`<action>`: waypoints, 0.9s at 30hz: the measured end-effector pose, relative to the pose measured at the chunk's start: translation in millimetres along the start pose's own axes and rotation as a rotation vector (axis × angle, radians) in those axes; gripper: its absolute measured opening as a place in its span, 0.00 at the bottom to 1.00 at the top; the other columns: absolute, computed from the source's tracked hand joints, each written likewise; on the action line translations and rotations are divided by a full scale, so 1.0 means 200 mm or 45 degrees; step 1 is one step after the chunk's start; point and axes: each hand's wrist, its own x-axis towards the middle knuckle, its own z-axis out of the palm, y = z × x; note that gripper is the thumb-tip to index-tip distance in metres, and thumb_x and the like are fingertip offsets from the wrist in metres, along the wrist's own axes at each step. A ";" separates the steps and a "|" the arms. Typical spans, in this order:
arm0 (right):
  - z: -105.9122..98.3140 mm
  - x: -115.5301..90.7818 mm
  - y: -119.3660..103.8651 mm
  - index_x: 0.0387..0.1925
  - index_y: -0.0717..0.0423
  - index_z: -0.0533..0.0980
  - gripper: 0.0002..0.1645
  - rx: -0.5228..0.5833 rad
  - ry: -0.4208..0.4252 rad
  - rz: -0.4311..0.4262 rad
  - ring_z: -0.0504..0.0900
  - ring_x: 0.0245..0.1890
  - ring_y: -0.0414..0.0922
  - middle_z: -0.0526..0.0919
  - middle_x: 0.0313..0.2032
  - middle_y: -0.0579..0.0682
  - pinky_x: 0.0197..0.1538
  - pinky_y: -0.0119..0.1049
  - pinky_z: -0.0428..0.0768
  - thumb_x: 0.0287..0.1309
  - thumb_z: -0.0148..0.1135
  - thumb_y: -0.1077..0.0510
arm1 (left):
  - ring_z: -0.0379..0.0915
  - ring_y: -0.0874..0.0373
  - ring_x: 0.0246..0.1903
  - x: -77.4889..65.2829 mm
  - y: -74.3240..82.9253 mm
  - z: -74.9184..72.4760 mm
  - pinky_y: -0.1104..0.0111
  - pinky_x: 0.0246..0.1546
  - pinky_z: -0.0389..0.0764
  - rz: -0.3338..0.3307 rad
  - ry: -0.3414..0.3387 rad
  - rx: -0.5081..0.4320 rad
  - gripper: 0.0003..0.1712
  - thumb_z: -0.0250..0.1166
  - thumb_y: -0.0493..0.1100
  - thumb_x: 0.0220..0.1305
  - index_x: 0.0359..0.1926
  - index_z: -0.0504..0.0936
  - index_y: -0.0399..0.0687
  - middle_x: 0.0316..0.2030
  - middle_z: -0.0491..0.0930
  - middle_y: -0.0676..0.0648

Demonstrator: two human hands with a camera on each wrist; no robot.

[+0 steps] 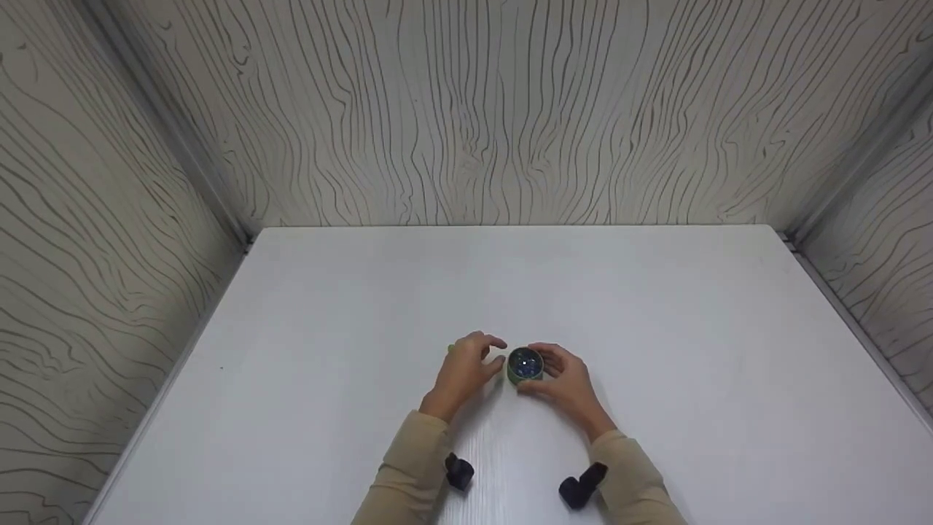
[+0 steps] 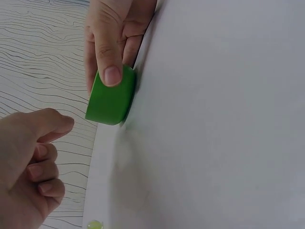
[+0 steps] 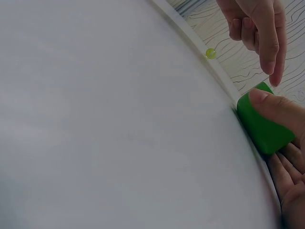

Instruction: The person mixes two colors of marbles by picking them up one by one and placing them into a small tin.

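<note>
A small round green bowl [image 1: 514, 378] stands on the white table, with shiny dark blue pieces inside it in the head view. My right hand [image 1: 572, 383] grips the bowl from its right side, thumb on the near wall [image 3: 267, 126] and fingers round the back. Just left of the bowl is my left hand [image 1: 464, 367], thumb and index finger apart, nothing visible between them. Its other fingers [image 2: 43, 171] are curled in toward the palm. A yellow-green glassy ball [image 3: 210, 53] lies on the table beyond the left hand, mostly covered by that hand in the head view.
The white table [image 1: 350, 292] reaches back to a wood-grain patterned wall [image 1: 466, 109], with similar panels at both sides. Black camera mounts [image 1: 461, 472] are strapped at the wrists over beige sleeves [image 1: 412, 467].
</note>
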 end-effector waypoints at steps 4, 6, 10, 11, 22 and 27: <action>0.00 0.00 -0.01 0.55 0.61 0.75 0.39 -0.014 -0.003 0.001 0.77 0.61 0.54 0.81 0.55 0.58 0.63 0.40 0.75 0.36 0.79 0.64 | 0.63 0.65 0.28 -0.01 -0.01 0.00 0.76 0.29 0.67 0.029 0.022 0.008 0.11 0.66 0.40 0.60 0.44 0.85 0.47 0.29 0.79 0.47; 0.00 0.00 -0.01 0.55 0.60 0.75 0.39 -0.020 -0.004 0.004 0.77 0.61 0.54 0.80 0.56 0.59 0.63 0.41 0.75 0.36 0.79 0.64 | 0.63 0.65 0.28 -0.01 -0.02 0.00 0.75 0.29 0.67 0.037 0.026 -0.002 0.11 0.66 0.39 0.60 0.44 0.85 0.46 0.29 0.79 0.45; 0.00 0.00 0.00 0.55 0.59 0.75 0.40 -0.032 -0.004 0.014 0.77 0.61 0.54 0.80 0.56 0.58 0.63 0.40 0.74 0.35 0.79 0.62 | 0.69 0.62 0.31 -0.01 -0.03 -0.01 0.73 0.32 0.71 -0.007 0.019 -0.026 0.11 0.66 0.39 0.60 0.44 0.85 0.46 0.32 0.81 0.45; 0.00 0.00 0.00 0.55 0.59 0.75 0.40 -0.030 -0.007 0.018 0.77 0.61 0.54 0.80 0.56 0.58 0.64 0.40 0.74 0.35 0.79 0.62 | 0.71 0.61 0.32 -0.02 -0.03 -0.01 0.73 0.33 0.73 -0.028 0.014 -0.030 0.11 0.66 0.40 0.60 0.45 0.85 0.47 0.33 0.81 0.46; -0.01 0.01 0.00 0.55 0.60 0.75 0.41 -0.011 -0.015 0.008 0.77 0.61 0.54 0.80 0.56 0.58 0.63 0.38 0.74 0.33 0.80 0.62 | 0.77 0.55 0.38 -0.04 -0.08 -0.03 0.67 0.38 0.79 -0.071 0.066 -0.062 0.11 0.66 0.39 0.60 0.45 0.84 0.46 0.36 0.82 0.45; 0.00 0.01 0.00 0.55 0.60 0.74 0.41 -0.040 -0.015 0.012 0.77 0.61 0.55 0.80 0.56 0.59 0.63 0.38 0.74 0.33 0.80 0.61 | 0.79 0.53 0.41 -0.04 -0.10 -0.03 0.65 0.43 0.81 -0.113 0.056 -0.078 0.11 0.65 0.39 0.61 0.45 0.84 0.47 0.37 0.82 0.45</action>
